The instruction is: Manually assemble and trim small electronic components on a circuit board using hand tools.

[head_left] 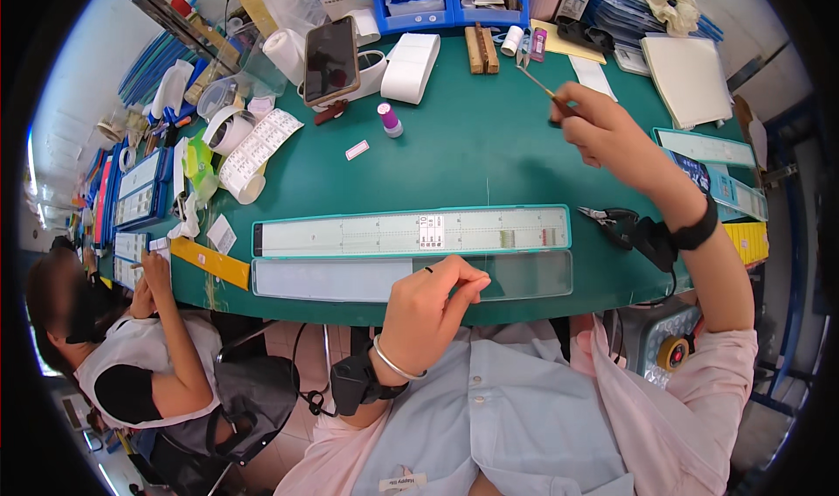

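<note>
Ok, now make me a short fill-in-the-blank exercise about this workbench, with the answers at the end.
1. The tabletop is ____ in colour.
2. The right hand holds a slim tool, while a silver bangle circles the ____ wrist.
3. Pliers with ____ handles lie right of the long case.
4. The small bottle has a ____ top.

Missing words: green; left; black; purple.

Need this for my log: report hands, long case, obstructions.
Right hand raised, holding thin tool. Left hand pinched by clear lid, hold unclear. Long case open; pliers beside, not across.
</note>
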{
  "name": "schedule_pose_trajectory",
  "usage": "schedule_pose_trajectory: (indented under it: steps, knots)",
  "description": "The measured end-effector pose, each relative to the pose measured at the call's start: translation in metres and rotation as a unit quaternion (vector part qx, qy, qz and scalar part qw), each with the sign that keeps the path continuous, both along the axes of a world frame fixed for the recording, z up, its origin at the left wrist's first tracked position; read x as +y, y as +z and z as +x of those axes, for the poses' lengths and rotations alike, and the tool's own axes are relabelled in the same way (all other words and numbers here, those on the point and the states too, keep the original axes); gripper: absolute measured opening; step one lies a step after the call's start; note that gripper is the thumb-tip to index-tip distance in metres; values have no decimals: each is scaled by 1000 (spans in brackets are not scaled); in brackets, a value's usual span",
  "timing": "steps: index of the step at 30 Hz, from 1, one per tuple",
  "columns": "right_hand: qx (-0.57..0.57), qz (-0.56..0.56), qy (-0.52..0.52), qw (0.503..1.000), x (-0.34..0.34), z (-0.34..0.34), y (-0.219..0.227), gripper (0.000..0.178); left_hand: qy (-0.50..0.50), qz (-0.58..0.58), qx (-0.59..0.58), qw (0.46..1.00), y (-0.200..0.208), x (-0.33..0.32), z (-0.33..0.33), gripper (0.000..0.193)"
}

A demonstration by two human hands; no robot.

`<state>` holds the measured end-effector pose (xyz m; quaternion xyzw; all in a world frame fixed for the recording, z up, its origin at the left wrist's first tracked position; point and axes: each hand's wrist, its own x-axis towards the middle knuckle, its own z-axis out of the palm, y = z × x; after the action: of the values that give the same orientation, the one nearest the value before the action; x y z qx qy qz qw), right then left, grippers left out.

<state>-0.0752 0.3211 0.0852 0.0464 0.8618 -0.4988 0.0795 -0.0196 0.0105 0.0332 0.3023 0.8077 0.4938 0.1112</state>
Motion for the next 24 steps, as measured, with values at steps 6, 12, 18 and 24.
schedule_pose_trajectory:
  steps: [6, 12, 18, 24]
  knots:
    - [-112, -61, 58, 990, -27, -32, -2, 40, 0, 13, 8, 1000, -3, 1, -1, 9]
    - [-133, -71, 10, 988, -41, -33, -12, 38, -2, 28, 14, 1000, -3, -1, -1, 3]
    - [-121, -77, 84, 986, -52, -12, -17, 31, -6, 28, 13, 1000, -4, -1, 1, 3]
    - [-66, -230, 124, 963, -95, 59, 4, 19, -12, 84, 68, 994, -1, 3, 4, 13]
